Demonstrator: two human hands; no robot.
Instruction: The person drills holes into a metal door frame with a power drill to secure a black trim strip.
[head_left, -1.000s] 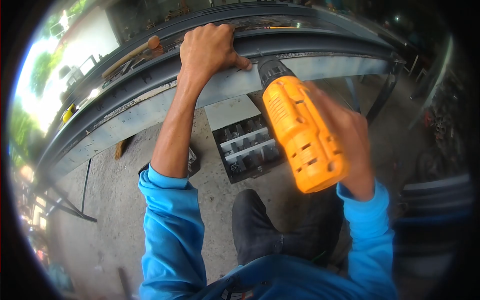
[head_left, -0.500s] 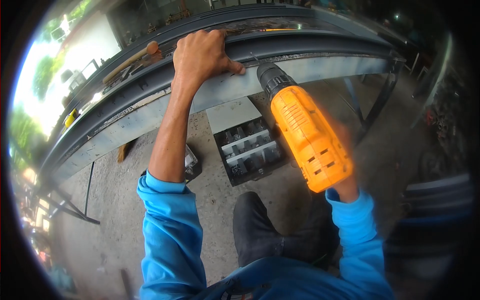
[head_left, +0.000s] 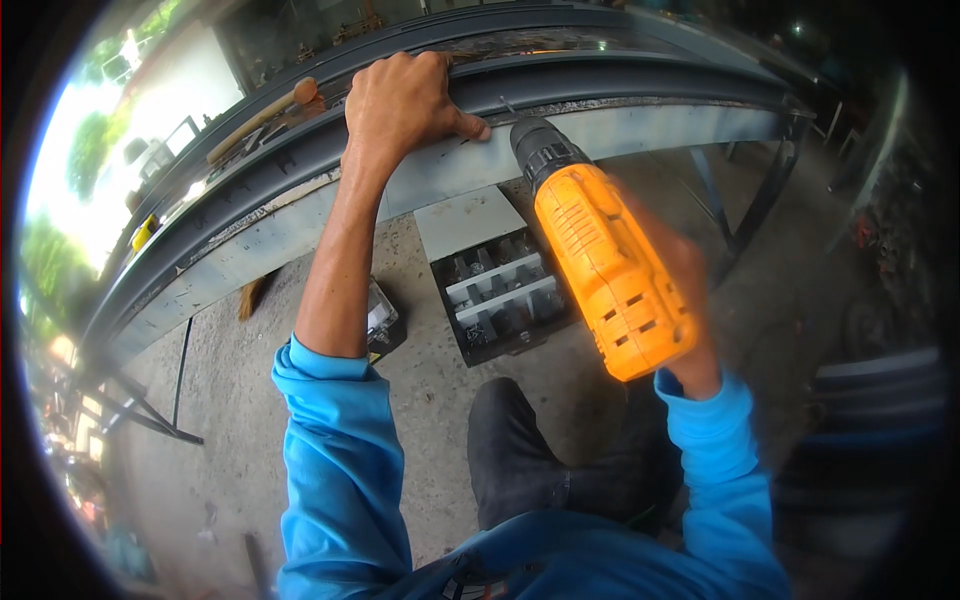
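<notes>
My left hand point(head_left: 398, 108) is wrapped over a long dark grey metal bar point(head_left: 620, 82), its thumb lying along the near side. In my right hand point(head_left: 688, 275) is an orange cordless drill point(head_left: 608, 268), its black chuck pointing away from me at the bar. A thin drill bit point(head_left: 507, 103) reaches from the chuck to the bar's near face, just right of my left thumb. The drill body hides most of my right fingers. Below the bar runs the pale side point(head_left: 640, 135) of the worktable.
Under the table, a compartment case point(head_left: 505, 290) with small parts stands open on the concrete floor point(head_left: 260, 400). A smaller case point(head_left: 380, 315) is beside it. A wooden-handled hammer point(head_left: 255, 125) and a yellow tape measure point(head_left: 145, 232) lie on the table. A dark leg point(head_left: 762, 195) stands at right.
The drill has shifted slightly left and away from me, its bit staying by the bar. My left hand keeps its place on the bar.
</notes>
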